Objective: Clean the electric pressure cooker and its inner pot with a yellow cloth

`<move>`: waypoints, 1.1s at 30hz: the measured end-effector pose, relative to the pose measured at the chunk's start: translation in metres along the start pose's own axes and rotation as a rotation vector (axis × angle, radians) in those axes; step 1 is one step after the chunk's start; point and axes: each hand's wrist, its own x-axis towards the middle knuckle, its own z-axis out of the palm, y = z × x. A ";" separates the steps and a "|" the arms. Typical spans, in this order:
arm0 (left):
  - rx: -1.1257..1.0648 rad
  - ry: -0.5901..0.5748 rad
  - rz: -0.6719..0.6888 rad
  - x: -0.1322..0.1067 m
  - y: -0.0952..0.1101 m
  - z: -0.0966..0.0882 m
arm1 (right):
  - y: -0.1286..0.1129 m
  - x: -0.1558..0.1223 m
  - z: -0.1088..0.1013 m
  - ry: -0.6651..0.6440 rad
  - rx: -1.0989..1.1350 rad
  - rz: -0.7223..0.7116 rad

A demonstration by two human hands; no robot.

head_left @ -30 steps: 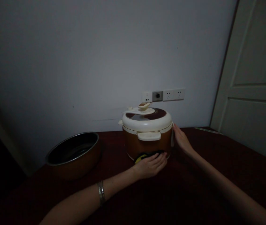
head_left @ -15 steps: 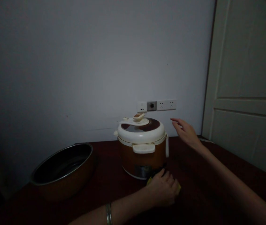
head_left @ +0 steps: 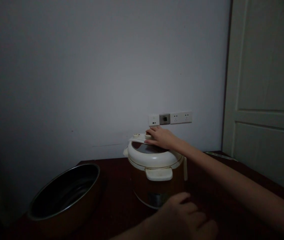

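A brown rice cooker with a cream lid stands on a dark red table by the wall. My right hand lies on top of the lid, its fingers closed over the cream handle at the lid's centre. My left hand is low in front of the cooker's base, blurred, with curled fingers. Whatever is under it is hidden.
A wide metal inner pot sits on the table left of the cooker. A strip of wall sockets is just behind the cooker. A pale door fills the right side.
My right hand moved from the cooker's right side up through the air and onto the lid handle. My left hand drew back from the base toward me; the yellow cloth under it no longer shows.
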 end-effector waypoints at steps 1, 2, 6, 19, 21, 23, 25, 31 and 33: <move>0.000 0.027 -0.010 -0.001 -0.005 -0.010 | 0.000 0.003 0.002 -0.006 -0.025 0.010; -0.007 0.072 -0.024 -0.001 -0.011 -0.020 | 0.000 0.005 0.003 -0.015 -0.046 0.013; -0.075 0.393 -0.170 -0.008 -0.034 -0.059 | 0.005 0.010 0.003 -0.063 -0.131 -0.046; -0.337 0.881 -0.760 -0.057 -0.119 -0.104 | 0.012 0.020 0.002 -0.109 -0.247 -0.162; -0.387 0.963 -0.837 -0.064 -0.128 -0.100 | 0.014 0.022 0.001 -0.117 -0.237 -0.163; -0.434 1.012 -0.865 -0.068 -0.137 -0.098 | 0.016 0.025 -0.002 -0.126 -0.238 -0.156; -0.436 0.955 -0.875 -0.070 -0.145 -0.099 | 0.017 0.028 -0.006 -0.132 -0.242 -0.151; -0.339 0.567 -0.676 -0.073 -0.162 -0.113 | 0.028 0.041 -0.017 -0.122 -0.246 -0.173; -0.329 0.458 -0.609 -0.076 -0.166 -0.116 | 0.034 0.048 -0.022 -0.135 -0.223 -0.179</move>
